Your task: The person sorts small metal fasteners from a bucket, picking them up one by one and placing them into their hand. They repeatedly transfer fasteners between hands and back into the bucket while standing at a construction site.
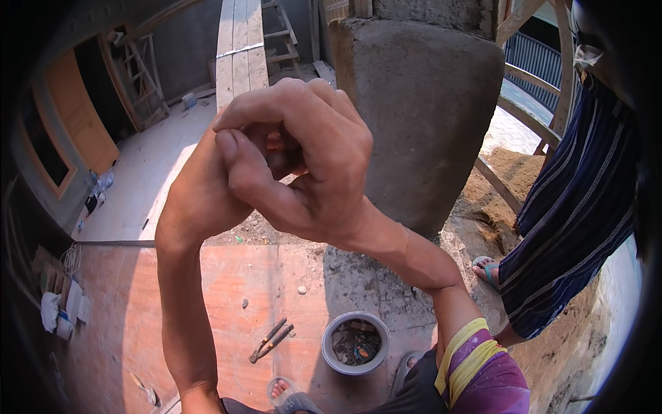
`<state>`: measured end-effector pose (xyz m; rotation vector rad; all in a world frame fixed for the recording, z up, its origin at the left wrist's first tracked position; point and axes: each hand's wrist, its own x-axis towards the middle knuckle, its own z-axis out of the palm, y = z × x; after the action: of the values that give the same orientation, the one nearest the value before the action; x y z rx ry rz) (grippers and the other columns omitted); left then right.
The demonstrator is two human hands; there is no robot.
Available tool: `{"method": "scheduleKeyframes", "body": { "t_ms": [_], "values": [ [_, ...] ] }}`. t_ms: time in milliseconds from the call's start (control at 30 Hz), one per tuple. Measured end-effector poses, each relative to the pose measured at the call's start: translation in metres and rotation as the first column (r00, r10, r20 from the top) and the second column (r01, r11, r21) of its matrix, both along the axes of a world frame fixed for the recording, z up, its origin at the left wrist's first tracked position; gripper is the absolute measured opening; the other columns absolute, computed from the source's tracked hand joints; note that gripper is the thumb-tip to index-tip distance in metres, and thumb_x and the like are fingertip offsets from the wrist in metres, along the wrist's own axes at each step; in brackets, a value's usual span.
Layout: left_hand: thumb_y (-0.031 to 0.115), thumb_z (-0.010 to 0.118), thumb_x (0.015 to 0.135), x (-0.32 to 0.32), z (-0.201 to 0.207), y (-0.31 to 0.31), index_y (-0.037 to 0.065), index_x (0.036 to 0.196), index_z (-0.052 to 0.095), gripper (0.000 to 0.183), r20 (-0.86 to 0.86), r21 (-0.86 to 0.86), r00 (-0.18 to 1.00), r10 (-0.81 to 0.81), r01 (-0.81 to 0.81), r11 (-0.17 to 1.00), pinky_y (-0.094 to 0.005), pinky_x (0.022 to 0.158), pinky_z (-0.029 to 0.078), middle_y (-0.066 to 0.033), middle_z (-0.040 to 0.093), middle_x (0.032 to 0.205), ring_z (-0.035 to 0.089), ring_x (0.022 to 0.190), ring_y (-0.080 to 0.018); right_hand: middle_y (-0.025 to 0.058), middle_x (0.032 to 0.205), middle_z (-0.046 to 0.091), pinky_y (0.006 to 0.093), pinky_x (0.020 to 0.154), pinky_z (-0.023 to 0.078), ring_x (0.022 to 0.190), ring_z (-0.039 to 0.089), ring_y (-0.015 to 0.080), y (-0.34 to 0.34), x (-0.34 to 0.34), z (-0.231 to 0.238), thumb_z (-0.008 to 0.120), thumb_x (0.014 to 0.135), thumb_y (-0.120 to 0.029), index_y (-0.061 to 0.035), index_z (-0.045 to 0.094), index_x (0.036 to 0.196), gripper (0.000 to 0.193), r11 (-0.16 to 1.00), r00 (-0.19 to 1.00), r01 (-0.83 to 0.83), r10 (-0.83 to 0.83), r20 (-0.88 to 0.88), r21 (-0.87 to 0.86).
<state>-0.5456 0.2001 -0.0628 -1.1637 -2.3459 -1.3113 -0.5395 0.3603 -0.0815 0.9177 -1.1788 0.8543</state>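
Both my hands are raised close in front of me and overlap at the middle of the view. My right hand [321, 155] is nearer, its fingers curled round and the thumb tip almost meeting the forefinger tip. Anything inside that curl is too hidden to make out. Behind it, my left hand [201, 190] is bent at the wrist and seems to touch the right one; its fingers are covered. Below on the floor lie dark pincers [269, 343] with their handles apart. Beside them stands a whitish bucket [327, 348] with dark small bits inside.
A rough cement-covered column [420, 117] rises just ahead. Wooden planks [241, 41] run away at the top, near a ladder [281, 34]. At the right stands a person in a dark striped cloth [579, 207], by wooden props [507, 186] and sand [503, 169].
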Motion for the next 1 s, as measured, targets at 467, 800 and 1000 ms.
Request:
{"method": "scheduleKeyframes", "body": {
  "t_ms": [467,800,1000],
  "values": [
    [-0.003,0.077,0.089,0.006,0.005,-0.001,-0.002,0.129,0.063,0.043,0.022,-0.052,0.998,0.057,-0.056,0.997,-0.0347,0.1,0.056,-0.0109,0.071,0.122,0.068,0.111,-0.0201,-0.0011,0.079,0.073,0.0274,0.059,0.046,0.064,0.058,0.0112,-0.004,-0.004,0.002,0.079,0.079,-0.003,-0.0078,0.077,0.092,0.013,0.999,0.999,-0.007,0.006,-0.044,-0.034],
    [0.001,0.076,0.092,0.005,-0.004,-0.006,-0.003,0.133,0.06,0.044,0.079,0.042,0.994,0.078,-0.082,0.996,-0.0352,0.102,0.056,-0.0125,0.071,0.122,0.068,0.113,-0.0215,-0.0021,0.076,0.07,0.0298,0.059,0.043,0.063,0.056,0.0123,-0.006,-0.004,0.002,0.078,0.08,-0.009,-0.0114,0.075,0.09,0.011,0.997,0.998,-0.02,0.016,-0.053,-0.073],
    [0.009,0.072,0.101,0.0,-0.01,-0.02,-0.003,0.137,0.056,0.042,0.25,0.206,0.968,0.027,-0.081,0.975,-0.0364,0.104,0.055,-0.0112,0.067,0.128,0.066,0.118,-0.0213,-0.0014,0.075,0.065,0.0372,0.063,0.043,0.067,0.059,0.0191,-0.011,-0.001,-0.001,0.077,0.077,-0.015,-0.0146,0.066,0.084,0.014,0.995,1.0,0.009,-0.009,-0.004,-0.102]
  ]
}}
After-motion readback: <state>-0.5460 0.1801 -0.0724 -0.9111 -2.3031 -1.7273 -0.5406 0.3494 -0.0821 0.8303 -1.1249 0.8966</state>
